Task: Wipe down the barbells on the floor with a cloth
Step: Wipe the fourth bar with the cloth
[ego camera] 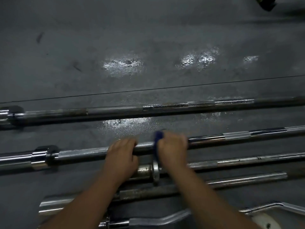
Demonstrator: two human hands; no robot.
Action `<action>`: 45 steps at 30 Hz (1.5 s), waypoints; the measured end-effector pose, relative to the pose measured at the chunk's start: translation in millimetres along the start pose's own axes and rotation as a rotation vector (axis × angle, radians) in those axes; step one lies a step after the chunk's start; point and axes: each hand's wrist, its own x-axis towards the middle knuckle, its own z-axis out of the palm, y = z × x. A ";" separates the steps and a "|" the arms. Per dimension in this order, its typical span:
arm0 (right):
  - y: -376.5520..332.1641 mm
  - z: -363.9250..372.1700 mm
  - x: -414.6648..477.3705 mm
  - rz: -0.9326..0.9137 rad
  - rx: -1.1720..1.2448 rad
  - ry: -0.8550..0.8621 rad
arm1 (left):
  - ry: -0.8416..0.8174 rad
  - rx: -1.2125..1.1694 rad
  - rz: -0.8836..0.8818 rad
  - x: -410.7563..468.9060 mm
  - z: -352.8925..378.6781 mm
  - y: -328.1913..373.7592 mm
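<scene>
Several steel barbells lie side by side on the dark floor. My left hand (121, 154) grips the shaft of the second barbell (82, 152) from the far side. Just to its right, my right hand (173, 146) wraps a blue cloth (158, 137) around the same shaft; only a strip of the cloth shows past my fingers. The far barbell (115, 110) lies untouched beyond them. Nearer bars (247, 160) run under my forearms, partly hidden.
A curved bar (156, 219) lies at the bottom edge, near a white object (265, 220) at the lower right. Wet shiny patches (123, 65) spot the floor beyond the bars. A dark object (267, 3) sits at the top right corner.
</scene>
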 end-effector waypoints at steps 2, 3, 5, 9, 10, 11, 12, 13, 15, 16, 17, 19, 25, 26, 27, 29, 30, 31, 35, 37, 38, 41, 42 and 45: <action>-45.1 13.8 -19.5 -0.174 0.098 -0.064 | 0.026 -0.030 -0.006 0.1 -0.8 -0.2; -51.4 14.3 -19.8 -0.229 0.136 -0.092 | 0.038 -0.046 -0.001 0.9 -1.5 -1.6; -24.5 8.9 -9.0 -0.277 0.074 -0.119 | 0.045 -0.043 0.025 0.1 -2.4 -5.8; 80.8 -20.6 24.6 0.139 -0.096 -0.050 | 0.048 -0.040 0.058 -0.7 2.7 -13.8; 97.3 -27.1 26.9 0.221 -0.108 -0.027 | 0.056 -0.074 0.041 1.0 5.7 -14.8; 101.6 -28.9 26.2 0.260 -0.103 -0.014 | 0.071 -0.120 0.011 3.7 8.4 -15.4; 92.5 -27.8 23.5 0.244 -0.088 -0.008 | 0.092 -0.171 -0.025 6.3 10.6 -15.9; 69.1 -23.8 18.4 0.179 -0.044 -0.016 | 0.114 -0.217 -0.059 8.9 11.4 -15.6; 2.6 -8.1 0.3 -0.044 0.082 -0.080 | 0.147 -0.288 -0.096 12.6 11.0 -13.5; -29.4 3.5 -10.4 -0.162 0.124 -0.125 | 0.158 -0.326 -0.112 13.6 10.4 -12.3; -54.4 10.1 -18.2 -0.233 0.175 -0.186 | 0.172 -0.370 -0.139 14.6 9.3 -11.1; -64.7 11.5 -18.4 -0.301 0.270 -0.281 | 0.198 -0.426 -0.176 16.2 9.3 -10.1; 46.8 -15.6 -3.4 0.016 0.194 -0.065 | 0.151 -0.267 -0.068 9.4 17.5 -15.8; 56.7 -15.3 -6.1 0.060 0.157 -0.016 | 0.138 -0.218 -0.028 7.0 19.2 -16.9; 61.5 -14.4 -10.3 0.110 0.119 0.031 | 0.125 -0.169 0.007 4.4 20.8 -18.6; 61.5 -11.7 -20.9 0.248 0.087 0.118 | 0.089 -0.078 0.063 0.5 22.8 -23.2; 60.6 -10.1 -25.2 0.297 0.102 0.155 | 0.074 -0.062 0.074 0.3 23.2 -25.0; 61.1 -7.9 -28.0 0.315 0.127 0.179 | 0.068 -0.066 0.069 1.6 23.3 -25.8; 71.1 -5.3 -17.8 0.244 0.216 0.154 | 0.112 -0.109 0.032 16.0 20.9 -22.4; 69.7 -9.3 -3.9 0.214 0.225 0.137 | 0.128 -0.125 0.059 27.5 15.8 -24.5; 68.5 -11.4 5.3 0.202 0.205 0.146 | 0.141 -0.134 0.066 33.5 12.0 -25.8; 77.4 -19.7 40.5 0.268 0.119 0.206 | 0.226 -0.108 0.040 46.5 2.2 -24.4; 85.4 -23.1 50.8 0.333 0.106 0.220 | 0.251 -0.087 0.039 48.0 1.3 -22.9; 85.8 -19.3 54.5 0.423 0.126 0.269 | 0.249 -0.061 0.057 46.5 4.6 -22.8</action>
